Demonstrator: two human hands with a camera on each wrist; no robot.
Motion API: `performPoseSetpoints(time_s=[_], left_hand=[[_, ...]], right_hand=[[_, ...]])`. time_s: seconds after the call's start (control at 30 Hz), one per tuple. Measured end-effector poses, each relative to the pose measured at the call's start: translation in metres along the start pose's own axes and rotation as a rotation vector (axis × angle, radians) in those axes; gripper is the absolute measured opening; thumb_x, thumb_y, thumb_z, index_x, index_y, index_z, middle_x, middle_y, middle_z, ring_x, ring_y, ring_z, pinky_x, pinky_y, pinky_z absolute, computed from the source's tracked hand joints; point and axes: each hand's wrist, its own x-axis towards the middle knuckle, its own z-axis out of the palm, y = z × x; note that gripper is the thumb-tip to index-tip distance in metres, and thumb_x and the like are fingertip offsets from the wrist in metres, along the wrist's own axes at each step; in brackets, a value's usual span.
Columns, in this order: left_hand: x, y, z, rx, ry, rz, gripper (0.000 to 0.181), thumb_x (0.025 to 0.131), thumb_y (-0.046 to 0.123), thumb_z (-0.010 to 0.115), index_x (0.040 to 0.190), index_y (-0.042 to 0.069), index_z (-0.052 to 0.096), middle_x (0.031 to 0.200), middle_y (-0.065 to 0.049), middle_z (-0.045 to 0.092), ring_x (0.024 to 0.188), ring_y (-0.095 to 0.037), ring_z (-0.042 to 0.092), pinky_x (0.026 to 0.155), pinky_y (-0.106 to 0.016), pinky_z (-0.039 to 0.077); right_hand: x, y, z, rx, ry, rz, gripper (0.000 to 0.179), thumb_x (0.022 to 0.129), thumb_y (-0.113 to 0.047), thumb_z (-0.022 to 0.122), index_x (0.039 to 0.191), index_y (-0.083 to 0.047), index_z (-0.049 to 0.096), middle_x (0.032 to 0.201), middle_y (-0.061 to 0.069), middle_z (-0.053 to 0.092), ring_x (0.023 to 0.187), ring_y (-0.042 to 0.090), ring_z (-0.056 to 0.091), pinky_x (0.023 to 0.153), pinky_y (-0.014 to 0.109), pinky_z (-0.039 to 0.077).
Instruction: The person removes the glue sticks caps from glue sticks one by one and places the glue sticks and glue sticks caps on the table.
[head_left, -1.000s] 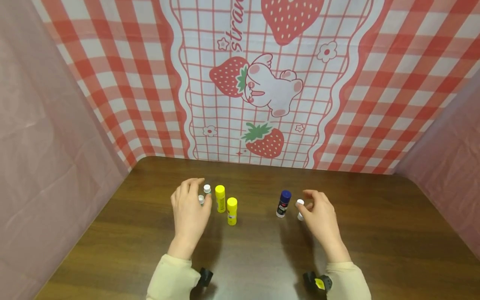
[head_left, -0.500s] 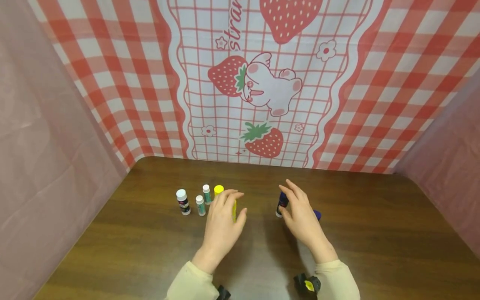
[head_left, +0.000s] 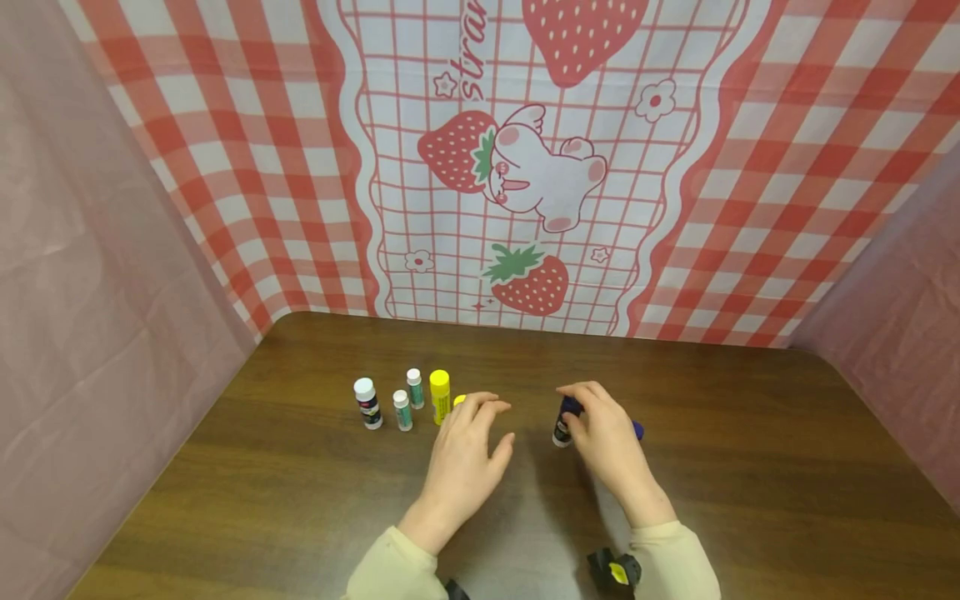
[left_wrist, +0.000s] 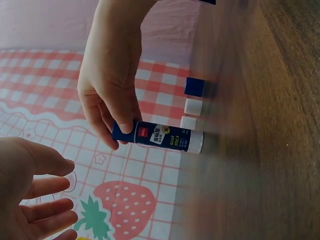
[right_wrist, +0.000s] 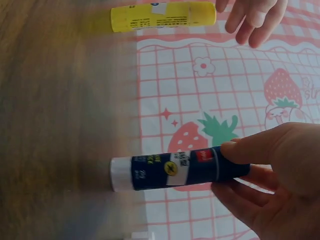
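My right hand (head_left: 611,446) pinches a dark blue glue stick (right_wrist: 172,167) near its top between thumb and fingers. The stick is upright, its white base low over the wooden table; whether it touches the wood I cannot tell. Loosely spread and holding nothing, my left hand (head_left: 465,467) hovers in front of a yellow glue stick (right_wrist: 162,16), covering most of it in the head view. Behind the right hand, a blue cap (left_wrist: 194,86) and two small white caps, one (left_wrist: 193,106) beside the other (left_wrist: 188,122), sit on the table.
Left of my left hand stand a second yellow glue stick (head_left: 440,398), two small green-labelled sticks with white tops, one (head_left: 416,389) behind the other (head_left: 402,411), and a dark-labelled stick with a white top (head_left: 368,404). A checked strawberry cloth (head_left: 525,275) hangs behind the table.
My left hand has moved right from the small sticks to before the yellow one. My right hand has left the white caps and gripped the dark blue glue stick, which has shifted slightly nearer me.
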Motion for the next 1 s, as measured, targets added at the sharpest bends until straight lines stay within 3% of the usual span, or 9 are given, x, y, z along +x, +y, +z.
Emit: performPoseSetpoints(time_s=[0.4,0.7,1.0], left_hand=[[-0.001,-0.001,0.005,0.005,-0.042,0.006,0.033,0.079,0.021,0.068,0.110,0.012,0.059,0.111,-0.002,0.056,0.099,-0.020,0.056,0.085,-0.037,0.044],[-0.002,-0.001,0.005,0.006,-0.076,0.012,0.037,0.080,0.024,0.067,0.113,0.010,0.057,0.113,-0.003,0.056,0.099,-0.020,0.056,0.086,-0.037,0.045],[-0.003,0.000,0.007,-0.014,-0.076,0.045,0.040,0.080,0.025,0.067,0.115,0.010,0.056,0.111,-0.003,0.056,0.098,-0.019,0.056,0.085,-0.037,0.045]], right_hand=[[-0.002,-0.011,-0.007,0.010,-0.070,0.052,0.027,0.078,-0.005,0.069,0.104,-0.005,0.063,0.099,0.009,0.061,0.085,0.023,0.063,0.068,0.036,0.052],[-0.004,-0.020,-0.011,0.022,-0.041,0.010,0.025,0.076,-0.007,0.071,0.099,-0.006,0.064,0.094,0.007,0.061,0.081,0.019,0.063,0.067,0.032,0.052],[-0.006,-0.034,-0.020,0.127,-0.048,-0.019,0.025,0.074,-0.005,0.073,0.097,-0.005,0.063,0.090,0.002,0.059,0.079,0.013,0.062,0.067,0.023,0.052]])
